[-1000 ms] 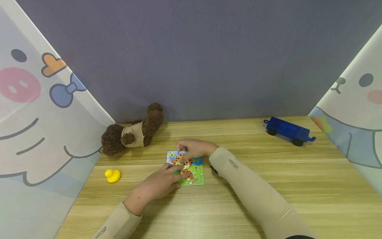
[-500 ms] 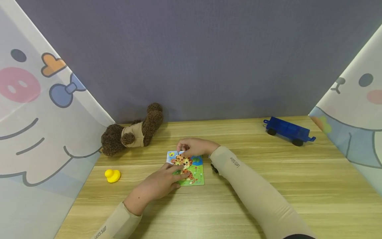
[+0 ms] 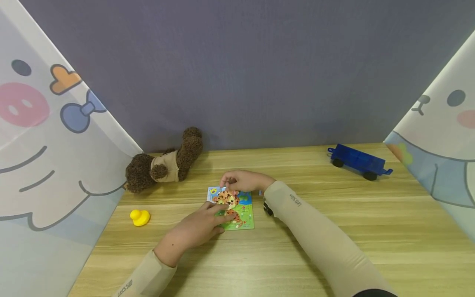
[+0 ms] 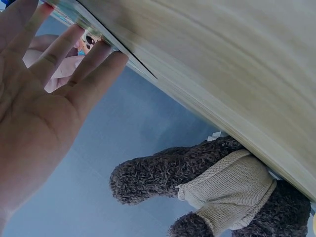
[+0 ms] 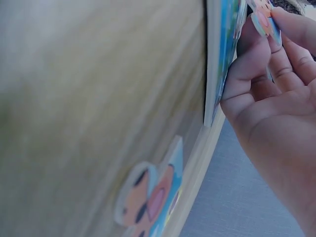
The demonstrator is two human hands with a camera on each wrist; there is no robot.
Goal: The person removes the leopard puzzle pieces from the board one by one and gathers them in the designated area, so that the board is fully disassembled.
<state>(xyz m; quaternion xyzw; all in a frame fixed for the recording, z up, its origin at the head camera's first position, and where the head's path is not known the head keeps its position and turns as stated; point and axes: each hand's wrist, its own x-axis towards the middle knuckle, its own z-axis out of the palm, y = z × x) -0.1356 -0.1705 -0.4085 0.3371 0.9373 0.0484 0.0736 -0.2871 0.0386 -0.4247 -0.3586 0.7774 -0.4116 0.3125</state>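
Note:
A puzzle board (image 3: 248, 218) with a spotted cartoon leopard lies flat on the wooden table in the head view. Across its left part rests my left hand (image 3: 196, 227), fingers spread and nearly straight, the fingertips on the leopard picture. My right hand (image 3: 245, 181) is at the board's far edge. Thumb and forefinger pinch a small puzzle piece (image 5: 266, 20), orange, pink and blue, close beside the board in the right wrist view. A second, loose puzzle piece (image 5: 148, 202), orange with dark spots, lies on the table below that hand.
A brown teddy bear (image 3: 165, 168) lies at the back left, and a yellow rubber duck (image 3: 140, 218) stands left of the board. At the back right is a blue toy wagon (image 3: 358, 161). A small dark object (image 3: 268, 209) shows beside the right sleeve.
My right hand has shifted slightly away from me and to the right, uncovering more of the leopard's head. The left hand has stayed in place on the board.

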